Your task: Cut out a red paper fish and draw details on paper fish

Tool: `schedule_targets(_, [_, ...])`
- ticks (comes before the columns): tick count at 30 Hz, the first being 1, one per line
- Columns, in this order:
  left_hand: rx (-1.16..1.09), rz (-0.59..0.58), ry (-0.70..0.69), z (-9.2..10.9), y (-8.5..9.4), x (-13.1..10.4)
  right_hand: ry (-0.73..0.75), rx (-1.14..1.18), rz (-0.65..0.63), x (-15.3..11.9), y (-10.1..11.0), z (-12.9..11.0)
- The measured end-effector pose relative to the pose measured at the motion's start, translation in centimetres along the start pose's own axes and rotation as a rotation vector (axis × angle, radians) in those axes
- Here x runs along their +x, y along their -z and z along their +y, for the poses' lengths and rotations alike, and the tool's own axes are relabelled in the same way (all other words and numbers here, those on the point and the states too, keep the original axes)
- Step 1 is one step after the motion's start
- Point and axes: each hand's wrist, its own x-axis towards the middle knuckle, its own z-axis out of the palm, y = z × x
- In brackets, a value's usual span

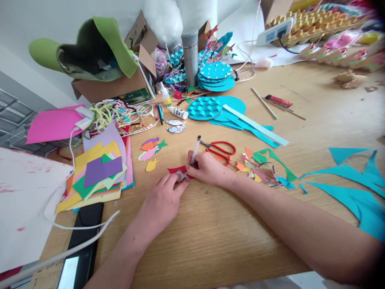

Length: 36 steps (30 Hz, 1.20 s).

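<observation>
My right hand [207, 164] grips a pen [195, 150] with a clear barrel and a dark end pointing up. Its lower end is hidden by my fingers, over a piece of red paper [173, 170]. On that paper lies a small grey fish cutout [181, 176], pinned down by the fingers and thumb of my left hand [164, 196]. Scissors with red handles [224, 150] rest just beyond my right hand. Small coloured paper fish [152, 164] lie ahead of my left hand, and two fish drawn on white paper [176, 127] are farther back.
A stack of coloured paper [104, 172] and a black phone [87, 228] with a white cable are at left. Paper scraps [255, 164] and blue offcuts [339, 192] spread rightward. Glue bottles [179, 112], blue discs [204, 108] and a green cap [84, 48] stand behind.
</observation>
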Motion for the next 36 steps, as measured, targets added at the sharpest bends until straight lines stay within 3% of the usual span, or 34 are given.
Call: schedule_targets(36, [-0.060,-0.046,-0.014,-0.66,0.43,0.38,-0.017,-0.011,-0.002,-0.03,0.12,-0.19])
